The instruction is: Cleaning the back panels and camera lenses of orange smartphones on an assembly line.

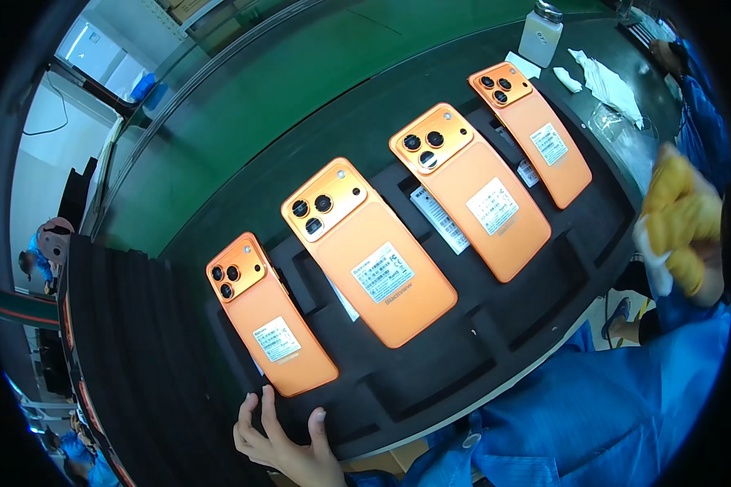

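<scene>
Four-camera-free wording aside, several orange phones lie back side up in a row on a black foam tray (430, 385). Each has a camera block and a white label. Closest to my left hand (288, 442) is the leftmost phone (278, 329); my fingers are spread beside its lower end, and whether they touch it I cannot tell. A larger-looking phone (374, 264) comes after it, then a third phone (471, 195) and a fourth phone (536, 138) at the far right. My right hand (711, 280), mostly hidden, grips a bunched yellow cloth (681, 215) right of the tray.
Stacked black foam trays (134, 357) stand at the left. At the back right are a bottle with a metal top (541, 34), crumpled white wipes (607, 85) and clear plastic (625, 138). Another person's hand (668, 57) is at the far right. A green surface (244, 122) runs behind.
</scene>
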{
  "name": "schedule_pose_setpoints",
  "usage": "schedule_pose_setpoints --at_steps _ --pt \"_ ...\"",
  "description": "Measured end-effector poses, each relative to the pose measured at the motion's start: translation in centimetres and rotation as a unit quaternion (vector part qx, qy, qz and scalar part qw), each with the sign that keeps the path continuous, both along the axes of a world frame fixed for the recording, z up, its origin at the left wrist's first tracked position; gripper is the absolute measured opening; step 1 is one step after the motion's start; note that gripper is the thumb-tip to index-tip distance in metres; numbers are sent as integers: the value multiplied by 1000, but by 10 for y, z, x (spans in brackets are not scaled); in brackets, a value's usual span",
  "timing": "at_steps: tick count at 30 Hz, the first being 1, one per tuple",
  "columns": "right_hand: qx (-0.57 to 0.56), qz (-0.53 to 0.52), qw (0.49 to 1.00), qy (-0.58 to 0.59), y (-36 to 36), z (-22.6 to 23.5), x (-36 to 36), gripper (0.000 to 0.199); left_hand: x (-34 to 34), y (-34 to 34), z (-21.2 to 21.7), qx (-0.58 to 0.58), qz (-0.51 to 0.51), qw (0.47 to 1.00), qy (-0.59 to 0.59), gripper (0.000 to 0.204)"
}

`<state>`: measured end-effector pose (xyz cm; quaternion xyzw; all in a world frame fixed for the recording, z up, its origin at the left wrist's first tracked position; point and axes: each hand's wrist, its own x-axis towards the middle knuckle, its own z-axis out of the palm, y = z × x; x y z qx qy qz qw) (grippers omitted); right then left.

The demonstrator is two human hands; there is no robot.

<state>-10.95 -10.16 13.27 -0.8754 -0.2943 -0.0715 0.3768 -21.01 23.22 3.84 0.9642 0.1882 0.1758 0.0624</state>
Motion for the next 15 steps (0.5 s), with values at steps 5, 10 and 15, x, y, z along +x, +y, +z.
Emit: schedule_pose_setpoints --at_steps 5,10,15 --pt "59 178 974 123 37 -64 18 23 -9 3 -10 31 60 997 21 52" --pt "28 142 989 24 41 -28 5 23 12 -13 3 15 -6 1000 18 53" --pt "-76 84 991 66 114 -7 37 21 3 -3 -1 49 24 997 53 52"
